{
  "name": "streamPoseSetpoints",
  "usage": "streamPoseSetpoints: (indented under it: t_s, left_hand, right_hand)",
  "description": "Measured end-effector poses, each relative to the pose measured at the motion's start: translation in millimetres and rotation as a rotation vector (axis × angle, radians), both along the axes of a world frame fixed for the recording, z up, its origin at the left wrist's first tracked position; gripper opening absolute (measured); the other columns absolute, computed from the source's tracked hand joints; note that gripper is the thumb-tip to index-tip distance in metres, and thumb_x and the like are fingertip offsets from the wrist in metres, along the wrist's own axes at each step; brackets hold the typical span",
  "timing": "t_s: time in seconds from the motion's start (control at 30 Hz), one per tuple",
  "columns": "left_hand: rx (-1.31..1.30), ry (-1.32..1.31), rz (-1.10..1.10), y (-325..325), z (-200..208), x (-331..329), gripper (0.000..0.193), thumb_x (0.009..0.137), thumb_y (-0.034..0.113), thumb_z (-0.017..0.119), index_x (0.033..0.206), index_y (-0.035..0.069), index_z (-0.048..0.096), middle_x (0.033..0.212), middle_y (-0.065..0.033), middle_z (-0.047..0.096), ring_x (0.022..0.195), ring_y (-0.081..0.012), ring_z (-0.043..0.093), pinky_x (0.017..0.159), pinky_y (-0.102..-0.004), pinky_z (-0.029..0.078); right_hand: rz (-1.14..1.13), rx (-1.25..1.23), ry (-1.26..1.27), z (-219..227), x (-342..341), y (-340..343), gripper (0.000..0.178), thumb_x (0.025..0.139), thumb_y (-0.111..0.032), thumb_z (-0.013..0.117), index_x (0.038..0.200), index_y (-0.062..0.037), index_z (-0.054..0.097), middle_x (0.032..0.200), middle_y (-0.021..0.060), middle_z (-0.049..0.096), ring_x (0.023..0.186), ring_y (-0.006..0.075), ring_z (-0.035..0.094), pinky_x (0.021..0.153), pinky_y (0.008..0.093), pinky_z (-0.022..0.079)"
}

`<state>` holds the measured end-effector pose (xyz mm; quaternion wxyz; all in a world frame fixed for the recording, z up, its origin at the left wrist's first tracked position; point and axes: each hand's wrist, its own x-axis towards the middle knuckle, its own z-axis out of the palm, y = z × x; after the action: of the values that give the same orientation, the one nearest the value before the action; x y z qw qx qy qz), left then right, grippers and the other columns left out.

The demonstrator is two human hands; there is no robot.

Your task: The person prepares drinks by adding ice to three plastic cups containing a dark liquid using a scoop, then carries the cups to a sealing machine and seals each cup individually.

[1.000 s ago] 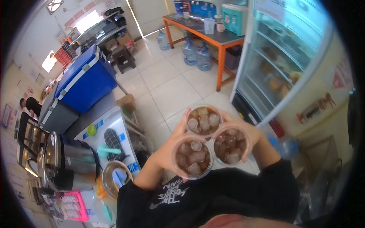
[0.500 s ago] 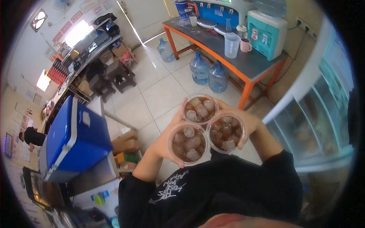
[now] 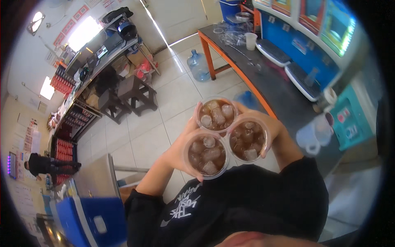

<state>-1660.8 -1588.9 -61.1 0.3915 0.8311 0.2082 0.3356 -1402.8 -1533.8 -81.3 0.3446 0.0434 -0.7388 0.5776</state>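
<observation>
Three clear plastic cups of brown iced drink are clustered together in front of my chest, open tops facing up. My left hand (image 3: 177, 150) is wrapped round the outer side of the left cup (image 3: 206, 155), and its fingers reach up beside the far cup (image 3: 217, 115). Round the right cup (image 3: 248, 140) curls my right hand (image 3: 276, 128), with fingertips showing at its near rim and other fingers behind the far cup. Large ice cubes float in each drink. The undersides of the cups and some fingers are hidden.
A dark table with an orange frame (image 3: 207, 55) stands ahead right, carrying a drink dispenser (image 3: 302, 47) and a measuring jug (image 3: 314, 131). Stools (image 3: 138, 95) and a water bottle (image 3: 198, 66) stand on the floor. A blue cooler (image 3: 92, 222) is near left; another person (image 3: 51, 164) is far left.
I have moved forward, so the orange-framed table and dispenser are closer and the blue cooler has slid down toward the lower left. Both hands still hold the cups close together.
</observation>
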Motion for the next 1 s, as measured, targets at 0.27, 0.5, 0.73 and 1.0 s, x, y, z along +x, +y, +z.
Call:
streamPoseSetpoints:
  t_s: [0.27, 0.5, 0.73, 1.0]
  left_hand:
    - [0.055, 0.152, -0.225, 375, 10, -51, 0.098, 0.038, 0.065, 0.081, 0.118, 0.014, 0.056, 0.143, -0.0367, -0.002, 0.136, -0.0475, 0.003, 0.107, -0.0499, 0.012]
    - [0.114, 0.087, -0.452, 660, -31, -29, 0.097, 0.04, 0.067, 0.079, 0.116, 0.013, 0.056, 0.143, -0.0367, 0.002, 0.135, -0.0483, 0.002, 0.107, -0.0516, 0.011]
    - [0.119, 0.154, -0.587, 875, -44, -36, 0.096, 0.042, 0.068, 0.078, 0.115, 0.009, 0.056, 0.142, -0.0384, 0.004, 0.135, -0.0494, -0.002, 0.107, -0.0529, 0.008]
    - [-0.048, 0.332, -0.776, 1088, -84, -79, 0.089, 0.041, 0.062, 0.082, 0.112, 0.011, 0.06, 0.142, -0.0391, -0.005, 0.135, -0.0488, -0.002, 0.108, -0.0511, 0.009]
  right_hand:
    - [-0.263, -0.018, 0.068, -21, -43, 312, 0.084, 0.04, -0.047, 0.087, 0.11, -0.0093, 0.061, 0.141, 0.0204, 0.02, 0.131, 0.0365, 0.024, 0.107, 0.0446, 0.024]
    - [-0.519, -0.038, -0.085, -50, -28, 526, 0.086, 0.04, -0.047, 0.087, 0.112, -0.0094, 0.06, 0.14, 0.0208, 0.025, 0.128, 0.0368, 0.031, 0.107, 0.0427, 0.025]
    - [-0.657, 0.059, -0.13, -62, -37, 714, 0.089, 0.04, -0.047, 0.087, 0.115, -0.0103, 0.058, 0.143, 0.0237, 0.016, 0.132, 0.0379, 0.024, 0.108, 0.0432, 0.022]
    - [-0.791, -0.021, -0.198, -112, -92, 881, 0.089, 0.041, -0.046, 0.087, 0.117, -0.0112, 0.057, 0.147, 0.0244, 0.007, 0.135, 0.0391, 0.015, 0.11, 0.0427, 0.018]
